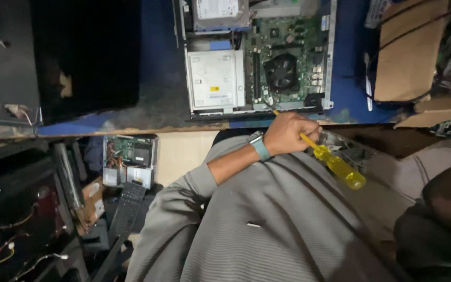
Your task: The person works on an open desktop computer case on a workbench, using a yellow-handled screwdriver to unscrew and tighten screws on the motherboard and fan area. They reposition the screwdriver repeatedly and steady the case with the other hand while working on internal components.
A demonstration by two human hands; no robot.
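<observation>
The blue desk runs across the top from 9 to 3 o'clock. The open computer lies flat on it at 12, with a cardboard box at 2. Inside the computer, a white drive box fills the left half and a black fan sits on the green board to its right. My left hand is at the centre, just below the computer's near edge, curled in a fist around the shaft of a screwdriver. My right hand is out of sight. The screwdriver has a clear yellow handle that points to 4 o'clock over my grey shirt. Its thin shaft runs up towards 11, and the tip reaches the computer's near edge below the fan. I can't make out what the tip touches. I judge this grip too far down the shaft; I'd hold the handle, keep the tool in line with the screw and press steadily so the tip doesn't slip onto the board.
</observation>
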